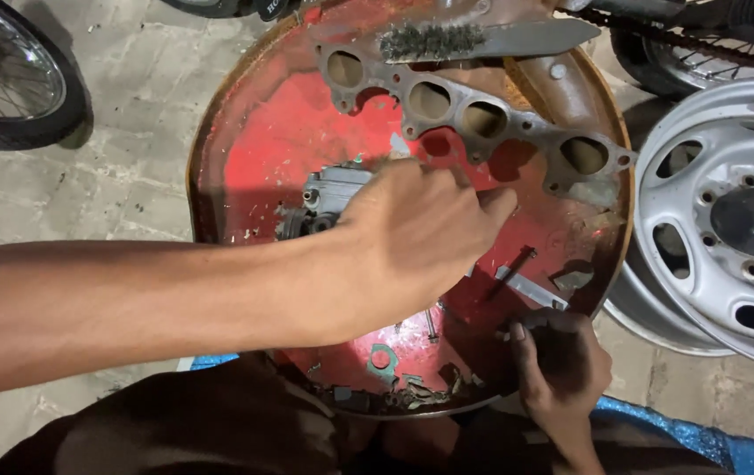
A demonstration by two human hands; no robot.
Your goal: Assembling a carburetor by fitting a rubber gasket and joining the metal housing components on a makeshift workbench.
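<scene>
Red, rusty round metal tray carries a grey gasket with four oval holes and a wire brush near its far edge. The left hand reaches across it, fingers curled over a small grey engine part; whether it grips, I cannot tell. The right hand rests loosely closed on the tray's near rim, beside a thin metal blade.

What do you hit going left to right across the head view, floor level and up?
Motorcycle wheel → red round tray → small grey engine part → left hand reaching over the tray → right hand at the tray's near rim → grey steel wheel rim.
</scene>
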